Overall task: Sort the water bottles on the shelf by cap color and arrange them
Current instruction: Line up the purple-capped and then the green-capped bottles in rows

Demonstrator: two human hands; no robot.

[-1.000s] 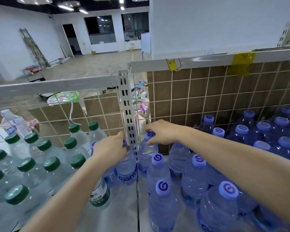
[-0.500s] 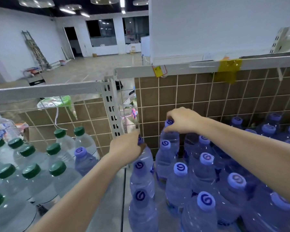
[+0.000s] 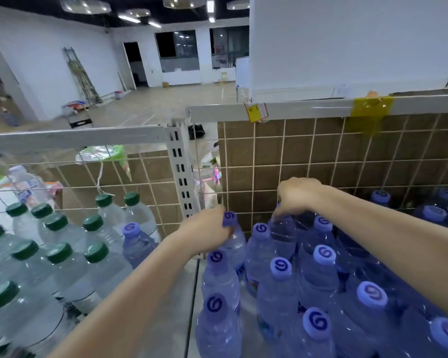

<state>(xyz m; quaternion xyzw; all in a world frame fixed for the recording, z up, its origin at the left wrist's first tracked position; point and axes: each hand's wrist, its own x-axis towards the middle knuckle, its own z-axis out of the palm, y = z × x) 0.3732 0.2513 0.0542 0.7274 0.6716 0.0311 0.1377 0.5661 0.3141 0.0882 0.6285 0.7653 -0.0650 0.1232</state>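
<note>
Two purple-capped bottles are in my hands at the centre of the frame. My left hand (image 3: 204,229) is curled round the neck of one purple-capped bottle (image 3: 233,239), its cap showing just right of my knuckles, close against the slotted upright post (image 3: 181,171). My right hand (image 3: 299,196) is closed from above over the top of another bottle (image 3: 282,228), hiding its cap, at the back of the purple group by the wire grid panel (image 3: 321,156).

Around them, right of centre, the purple-capped bottles (image 3: 323,257) stand packed together and fill the lower right of the frame. On the left side the green-capped bottles (image 3: 60,253) are grouped in rows. One stray purple-capped bottle (image 3: 132,239) is among the green ones, just left of my forearm.

I judge the sorting mostly done: both colours are largely gathered on their own sides. Left to do, as I see it, is setting down these two, fetching the stray, and straightening rows. Bottles beyond the frame edges I cannot judge.
</note>
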